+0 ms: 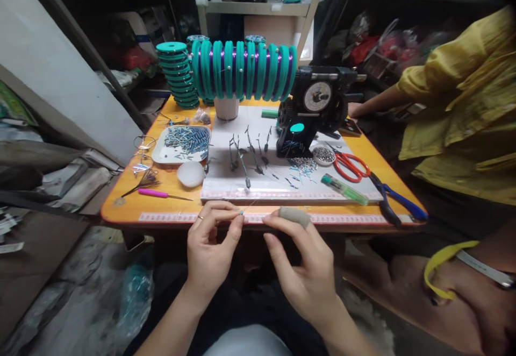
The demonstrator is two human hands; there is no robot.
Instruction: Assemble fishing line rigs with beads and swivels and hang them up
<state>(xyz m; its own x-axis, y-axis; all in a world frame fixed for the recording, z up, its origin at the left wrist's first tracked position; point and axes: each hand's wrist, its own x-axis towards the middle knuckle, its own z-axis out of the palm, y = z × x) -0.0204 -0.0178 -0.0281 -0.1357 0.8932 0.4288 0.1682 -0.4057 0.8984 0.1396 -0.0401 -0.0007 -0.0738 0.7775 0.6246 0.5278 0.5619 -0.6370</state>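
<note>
Just off the table's front edge, my left hand point(212, 243) is closed, pinching a small blue piece point(242, 213) between thumb and fingertips. A thin clear line point(251, 204) shows faintly above it, and where it ends cannot be made out. To the right, my right hand point(306, 262) has its thumb and index finger apart with nothing visible between them. One of its fingers wears a grey-beige finger cover point(295, 215). Both hands are near a pink-and-white measuring strip point(342, 219) along the table edge. Beyond them, dark weighted line pieces point(247, 178) lie on a white board point(226, 184).
A white tray point(161, 157) of small blue-grey tubes, a white cup point(191, 174) and a purple-handled tool point(153, 192) are at left. Teal spools point(242, 71) and a black winding machine point(296, 141) stand behind. Red scissors point(350, 168) and blue-handled pliers point(399, 200) lie right, beside another person point(455, 103).
</note>
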